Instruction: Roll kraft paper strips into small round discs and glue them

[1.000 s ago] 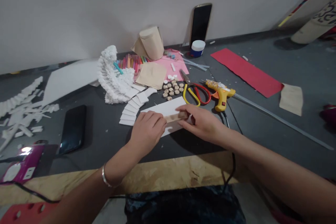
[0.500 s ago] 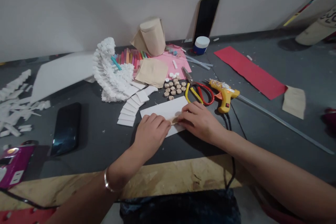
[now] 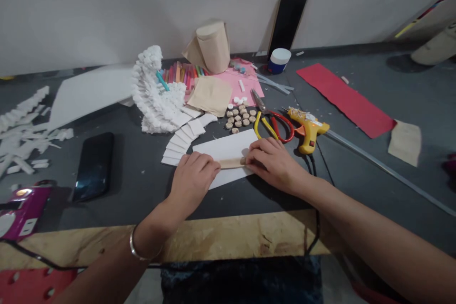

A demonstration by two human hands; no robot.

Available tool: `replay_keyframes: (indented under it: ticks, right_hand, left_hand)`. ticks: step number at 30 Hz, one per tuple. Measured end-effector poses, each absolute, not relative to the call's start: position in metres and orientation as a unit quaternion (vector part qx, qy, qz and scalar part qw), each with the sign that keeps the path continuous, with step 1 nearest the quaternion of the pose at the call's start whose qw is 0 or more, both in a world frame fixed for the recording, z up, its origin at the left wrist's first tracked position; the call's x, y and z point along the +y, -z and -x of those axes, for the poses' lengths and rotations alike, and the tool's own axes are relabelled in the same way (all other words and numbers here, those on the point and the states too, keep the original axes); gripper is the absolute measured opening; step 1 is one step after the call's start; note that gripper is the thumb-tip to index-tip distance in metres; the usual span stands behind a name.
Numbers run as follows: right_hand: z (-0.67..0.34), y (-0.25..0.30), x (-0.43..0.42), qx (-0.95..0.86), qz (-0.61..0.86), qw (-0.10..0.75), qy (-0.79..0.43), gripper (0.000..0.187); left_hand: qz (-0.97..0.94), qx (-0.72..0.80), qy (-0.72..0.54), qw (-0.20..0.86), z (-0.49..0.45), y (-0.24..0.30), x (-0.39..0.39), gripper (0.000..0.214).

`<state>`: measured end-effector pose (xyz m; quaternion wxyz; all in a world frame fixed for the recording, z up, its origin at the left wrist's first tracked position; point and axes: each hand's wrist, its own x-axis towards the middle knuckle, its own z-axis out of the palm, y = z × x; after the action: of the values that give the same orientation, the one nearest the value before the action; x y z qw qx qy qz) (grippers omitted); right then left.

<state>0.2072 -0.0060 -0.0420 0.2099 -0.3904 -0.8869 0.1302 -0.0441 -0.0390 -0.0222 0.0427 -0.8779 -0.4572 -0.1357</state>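
Note:
A narrow beige paper strip (image 3: 232, 163), rolled or folded lengthwise, lies across a white sheet (image 3: 228, 145) on the dark table. My left hand (image 3: 194, 175) pinches its left end, and my right hand (image 3: 272, 161) has its fingers closed on the right end. The middle of the strip shows between them. Just beyond the sheet sit several small beige rolled pieces (image 3: 242, 116). Scissors with red and yellow handles (image 3: 274, 126) lie past my right hand, beside a yellow glue gun (image 3: 309, 130). Overlapping white pieces (image 3: 181, 141) fan out behind my left hand.
A white crumpled-paper model (image 3: 153, 99) stands behind the fan, near a beige paper roll (image 3: 213, 50) and folded beige tissue (image 3: 210, 96). A phone (image 3: 94, 166) lies at left; another phone (image 3: 288, 23) leans on the wall. Red paper (image 3: 345, 99) and a long glue stick (image 3: 388, 171) lie right.
My left hand has moved left, away from my right hand, so more of the beige strip shows between them. The camera view has shifted slightly.

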Motion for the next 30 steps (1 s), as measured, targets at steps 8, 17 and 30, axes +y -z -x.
replay_keyframes:
  ticks: [8, 17, 30]
  right_hand:
    - [-0.213, 0.045, -0.005, -0.877, 0.417, 0.205, -0.125, 0.005]
    - [-0.215, 0.042, -0.003, -0.875, 0.436, 0.186, -0.101, 0.012]
    - [-0.219, 0.042, 0.001, -0.852, 0.439, 0.228, -0.168, 0.008]
  left_hand:
    - [0.824, -0.538, 0.164, -0.069, 0.05, 0.027, -0.041, 0.013]
    - [0.802, -0.566, 0.159, -0.105, 0.05, 0.021, -0.04, 0.011]
    - [0.788, -0.571, 0.15, -0.173, 0.058, 0.017, -0.033, 0.016]
